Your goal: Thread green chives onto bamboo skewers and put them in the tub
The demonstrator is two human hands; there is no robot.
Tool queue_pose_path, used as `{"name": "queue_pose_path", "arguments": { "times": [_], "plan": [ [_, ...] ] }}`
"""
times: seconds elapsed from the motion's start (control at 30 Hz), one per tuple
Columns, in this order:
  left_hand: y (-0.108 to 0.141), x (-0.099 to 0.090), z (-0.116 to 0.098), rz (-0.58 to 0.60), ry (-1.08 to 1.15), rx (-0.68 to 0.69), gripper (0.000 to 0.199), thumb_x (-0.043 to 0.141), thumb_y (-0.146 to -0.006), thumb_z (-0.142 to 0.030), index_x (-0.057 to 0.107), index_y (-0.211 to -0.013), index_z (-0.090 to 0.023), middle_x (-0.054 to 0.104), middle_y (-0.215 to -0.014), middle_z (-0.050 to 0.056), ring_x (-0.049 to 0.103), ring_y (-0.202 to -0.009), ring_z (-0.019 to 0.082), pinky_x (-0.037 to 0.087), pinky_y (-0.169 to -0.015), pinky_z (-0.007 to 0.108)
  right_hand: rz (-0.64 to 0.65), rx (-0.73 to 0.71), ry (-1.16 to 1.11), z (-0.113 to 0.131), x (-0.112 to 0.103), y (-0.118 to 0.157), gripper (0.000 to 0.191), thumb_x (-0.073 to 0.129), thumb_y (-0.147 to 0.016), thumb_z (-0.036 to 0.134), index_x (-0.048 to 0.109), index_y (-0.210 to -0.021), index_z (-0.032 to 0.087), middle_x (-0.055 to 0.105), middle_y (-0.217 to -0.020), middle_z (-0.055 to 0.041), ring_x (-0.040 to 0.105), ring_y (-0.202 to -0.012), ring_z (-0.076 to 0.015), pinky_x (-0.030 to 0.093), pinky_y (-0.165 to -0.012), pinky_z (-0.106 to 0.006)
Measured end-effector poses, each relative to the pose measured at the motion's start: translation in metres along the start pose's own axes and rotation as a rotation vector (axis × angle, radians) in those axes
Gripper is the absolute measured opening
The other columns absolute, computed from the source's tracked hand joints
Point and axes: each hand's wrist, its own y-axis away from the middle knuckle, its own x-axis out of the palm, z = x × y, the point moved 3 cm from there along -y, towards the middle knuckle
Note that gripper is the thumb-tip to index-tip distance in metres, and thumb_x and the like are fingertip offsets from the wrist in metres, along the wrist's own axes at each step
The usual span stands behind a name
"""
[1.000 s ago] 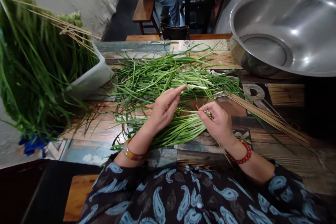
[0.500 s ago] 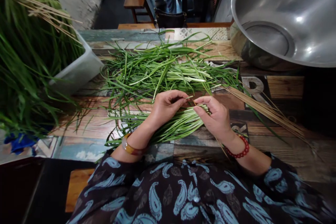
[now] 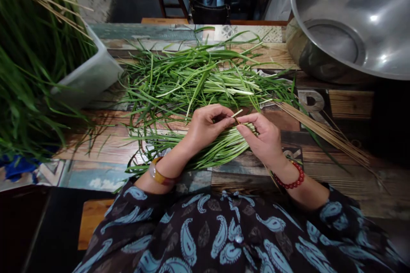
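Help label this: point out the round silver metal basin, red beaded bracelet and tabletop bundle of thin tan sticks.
Round silver metal basin (image 3: 382, 30), head view, inner wall.
Red beaded bracelet (image 3: 291, 185), head view, lower beads.
Bundle of thin tan sticks (image 3: 317, 129), head view, middle.

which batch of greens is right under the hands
The narrow bunch, its pale ends gathered beside the right hand; the tangled pile lies beyond it, and the other greens are in the white box.
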Motion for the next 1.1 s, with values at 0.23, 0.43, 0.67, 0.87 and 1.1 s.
{"name": "queue_pose_path", "arguments": {
  "times": [0.23,0.43,0.67,0.87,1.1],
  "plan": [
    [0.0002,-0.0002,-0.0031,0.023,-0.010,0.032,0.011,0.070,-0.084,-0.025,0.073,-0.080,-0.015,0.070,-0.074,0.003,0.060,-0.066,0.012,0.044,-0.063,0.023,0.004,-0.008,-0.008,0.0011,-0.0006,-0.0006,0.009,0.064,-0.089,0.029,0.069,-0.094,0.024,0.077,-0.091,-0.0015,0.073,-0.083,-0.0180,0.057,-0.077,-0.030],
    [0.0011,-0.0011,-0.0046,0.019,-0.018,0.032,0.010,0.066,-0.085,-0.022,0.073,-0.083,-0.016,0.072,-0.077,0.003,0.060,-0.068,0.012,0.045,-0.065,0.024,0.020,0.022,0.013,0.0010,-0.0008,-0.0008,0.012,0.063,-0.090,0.032,0.069,-0.096,0.024,0.077,-0.093,-0.0025,0.073,-0.084,-0.0190,0.057,-0.079,-0.032],
    [0.0013,-0.0010,-0.0043,-0.012,-0.002,0.028,0.010,0.066,-0.085,-0.021,0.072,-0.080,-0.015,0.071,-0.076,0.003,0.059,-0.068,0.012,0.045,-0.064,0.024,0.021,-0.003,0.012,0.0018,-0.0004,-0.0004,0.014,0.062,-0.091,0.030,0.069,-0.101,0.024,0.078,-0.096,-0.0013,0.073,-0.087,-0.0178,0.057,-0.081,-0.030],
    [0.0011,-0.0010,-0.0022,-0.033,-0.002,0.012,0.011,0.066,-0.084,-0.021,0.070,-0.077,-0.015,0.070,-0.073,0.003,0.058,-0.065,0.011,0.044,-0.062,0.024,0.018,-0.010,0.018,0.0029,-0.0004,-0.0003,0.013,0.061,-0.091,0.030,0.070,-0.099,0.024,0.078,-0.095,-0.0015,0.073,-0.085,-0.0182,0.057,-0.079,-0.031],
    [0.0017,0.0001,-0.0039,-0.035,-0.045,0.051,0.012,0.065,-0.085,-0.021,0.070,-0.076,-0.016,0.070,-0.072,0.002,0.059,-0.065,0.011,0.045,-0.062,0.024,0.026,-0.010,0.012,0.0033,-0.0011,-0.0013,0.013,0.062,-0.091,0.029,0.071,-0.098,0.024,0.078,-0.095,-0.0019,0.074,-0.087,-0.0185,0.058,-0.081,-0.032]
  ]
}}
